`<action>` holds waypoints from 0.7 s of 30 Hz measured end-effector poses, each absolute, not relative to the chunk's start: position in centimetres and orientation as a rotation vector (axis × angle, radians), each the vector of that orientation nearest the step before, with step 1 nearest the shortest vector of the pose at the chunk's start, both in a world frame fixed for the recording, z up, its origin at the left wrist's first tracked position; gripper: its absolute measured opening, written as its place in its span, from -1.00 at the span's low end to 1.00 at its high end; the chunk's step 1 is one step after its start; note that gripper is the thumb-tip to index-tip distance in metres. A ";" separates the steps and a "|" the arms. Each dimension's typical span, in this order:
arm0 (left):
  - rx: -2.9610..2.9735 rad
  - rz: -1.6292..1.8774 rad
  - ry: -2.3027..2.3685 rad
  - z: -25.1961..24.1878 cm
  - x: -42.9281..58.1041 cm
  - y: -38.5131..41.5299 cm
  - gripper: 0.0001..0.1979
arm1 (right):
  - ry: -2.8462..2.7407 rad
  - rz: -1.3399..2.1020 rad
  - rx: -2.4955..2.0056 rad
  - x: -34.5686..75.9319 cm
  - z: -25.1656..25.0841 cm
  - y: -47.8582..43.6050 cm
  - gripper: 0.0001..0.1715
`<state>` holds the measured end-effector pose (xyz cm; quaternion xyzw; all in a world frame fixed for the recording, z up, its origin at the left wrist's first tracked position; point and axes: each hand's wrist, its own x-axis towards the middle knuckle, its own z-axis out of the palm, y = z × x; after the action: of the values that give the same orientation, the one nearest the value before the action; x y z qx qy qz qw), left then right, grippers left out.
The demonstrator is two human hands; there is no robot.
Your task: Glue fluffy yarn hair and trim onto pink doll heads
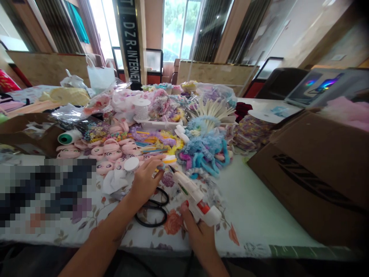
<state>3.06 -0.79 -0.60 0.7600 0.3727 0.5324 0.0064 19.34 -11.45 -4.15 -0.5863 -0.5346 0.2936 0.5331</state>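
Observation:
My right hand [200,231] is wrapped round a white hot glue gun [190,189] with red parts, its dark nozzle aimed up and left. Close to that nozzle, the fingers of my left hand [146,180] are pinched on a small bluish piece too small to make out. Just beyond the fingertips lies a white and yellow item [169,158]. Black-handled scissors [152,215] rest on the flowered cloth under my left wrist, their blades hidden. To the left of my left hand are a round white disc [132,164] and crumpled white material [114,182].
Several pink doll heads [113,151] lie behind my left hand. Fluffy blue trim [206,140] is heaped beyond the gun. A big cardboard box [311,181] stands at right, near a wide spool [253,129] of mixed yarn. Another box [17,130] is at left, beside a thread cone [69,137].

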 end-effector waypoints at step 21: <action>2.166 1.611 1.105 -1.0 3.1 -0.7 -0.79 | -1.300 0.689 -1.322 19.3 -4.1 -11.4 -0.65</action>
<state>3.08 -0.70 -1.01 0.7378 0.3766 0.5488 0.1123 19.30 -11.40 -4.10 -0.5583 -0.5492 0.2910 0.5496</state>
